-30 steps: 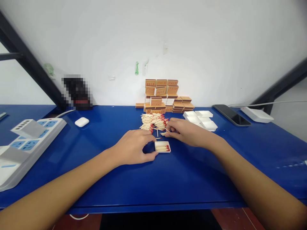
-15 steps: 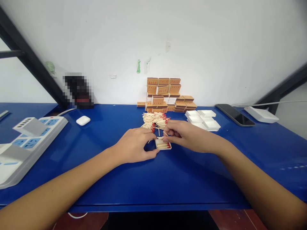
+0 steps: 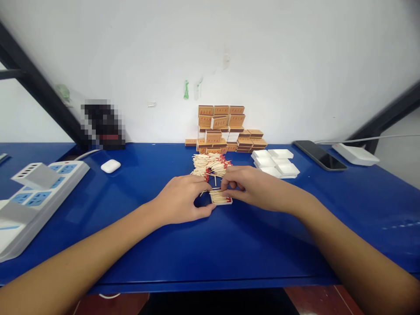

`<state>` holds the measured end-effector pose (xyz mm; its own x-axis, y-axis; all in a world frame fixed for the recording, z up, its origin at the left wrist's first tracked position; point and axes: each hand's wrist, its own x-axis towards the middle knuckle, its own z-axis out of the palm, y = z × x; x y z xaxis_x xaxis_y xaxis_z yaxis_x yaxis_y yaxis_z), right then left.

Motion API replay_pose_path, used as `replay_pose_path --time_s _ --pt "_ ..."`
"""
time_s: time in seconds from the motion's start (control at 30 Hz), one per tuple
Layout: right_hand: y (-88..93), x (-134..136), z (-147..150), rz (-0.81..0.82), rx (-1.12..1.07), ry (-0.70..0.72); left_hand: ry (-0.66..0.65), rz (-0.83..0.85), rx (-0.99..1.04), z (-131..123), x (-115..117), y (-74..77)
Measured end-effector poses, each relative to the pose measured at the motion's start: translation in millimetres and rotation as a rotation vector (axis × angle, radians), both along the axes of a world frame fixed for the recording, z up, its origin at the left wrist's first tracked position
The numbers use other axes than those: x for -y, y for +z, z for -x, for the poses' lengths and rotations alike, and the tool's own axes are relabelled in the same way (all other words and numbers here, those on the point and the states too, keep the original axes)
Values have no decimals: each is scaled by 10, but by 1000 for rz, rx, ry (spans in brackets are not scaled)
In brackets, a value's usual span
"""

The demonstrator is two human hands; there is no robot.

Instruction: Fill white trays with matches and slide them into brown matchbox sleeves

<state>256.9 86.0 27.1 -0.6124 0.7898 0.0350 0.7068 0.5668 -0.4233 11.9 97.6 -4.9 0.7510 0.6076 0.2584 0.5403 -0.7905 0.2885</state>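
A small white matchbox tray [image 3: 220,199] holding red-tipped matches lies on the blue table [image 3: 210,245]. My left hand [image 3: 182,201] curls round the tray's left side, thumb at its near corner, fingers at its far edge. My right hand [image 3: 251,186] is closed in a pinch over the tray's far right edge, with matches at its fingertips. Just behind both hands lies a loose pile of matches [image 3: 210,164].
Orange matchbox sleeves [image 3: 226,129] are stacked against the wall. Empty white trays [image 3: 275,162] lie to the right of the pile. A phone [image 3: 320,155] and a white box [image 3: 354,153] sit far right; an earbud case [image 3: 110,166] and a power strip [image 3: 29,197] sit left.
My right hand came back from the match pile to the tray and now pinches matches over it. My left hand stayed on the tray.
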Motion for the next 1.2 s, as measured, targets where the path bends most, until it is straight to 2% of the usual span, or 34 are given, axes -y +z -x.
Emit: replay_pose_path --time_s 0.4,0.73,0.93,1.2 --pt "-21 34 32 -25 40 6 -8 -20 -13 5 -4 -12" --pt "21 78 71 -105 -21 13 -14 -22 -11 10 2 -13" --pt "-15 74 102 -68 25 38 -9 -34 -28 7 -5 -20" --pt "29 78 50 -28 102 -13 -15 -39 -19 6 -14 -27"
